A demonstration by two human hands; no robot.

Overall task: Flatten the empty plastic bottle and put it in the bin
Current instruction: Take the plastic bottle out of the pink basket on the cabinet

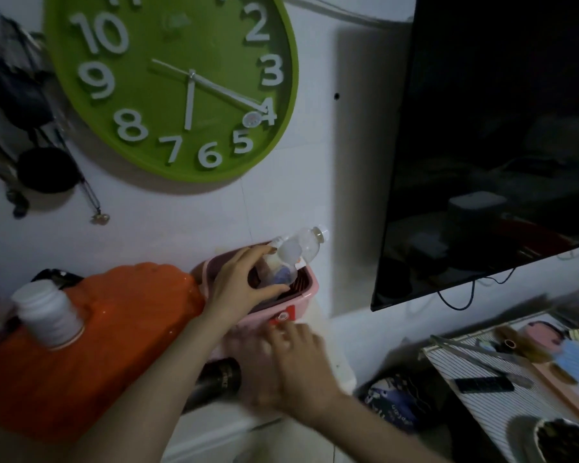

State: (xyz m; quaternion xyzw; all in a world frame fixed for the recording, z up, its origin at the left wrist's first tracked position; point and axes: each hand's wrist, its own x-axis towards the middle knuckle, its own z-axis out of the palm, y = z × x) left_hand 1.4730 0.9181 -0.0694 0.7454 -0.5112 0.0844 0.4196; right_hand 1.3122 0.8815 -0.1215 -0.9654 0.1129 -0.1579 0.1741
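Observation:
A clear plastic bottle (pixel 290 262) with a blue label and white cap sits over the opening of a small pink bin (pixel 306 297). My left hand (pixel 244 282) is closed around its lower part, fingers above and thumb below. Behind it a second clear bottle (pixel 310 243) with a white cap sticks up out of the bin against the wall. My right hand (pixel 301 359) is blurred, fingers spread, just below the bin's front wall and holds nothing.
A large orange jug (pixel 107 332) with a white cap stands left of the bin. A dark flask (pixel 219 379) lies under my arms. A black TV (pixel 488 145) hangs at right above a cluttered striped table (pixel 482 406). A green clock (pixel 171 85) hangs on the wall.

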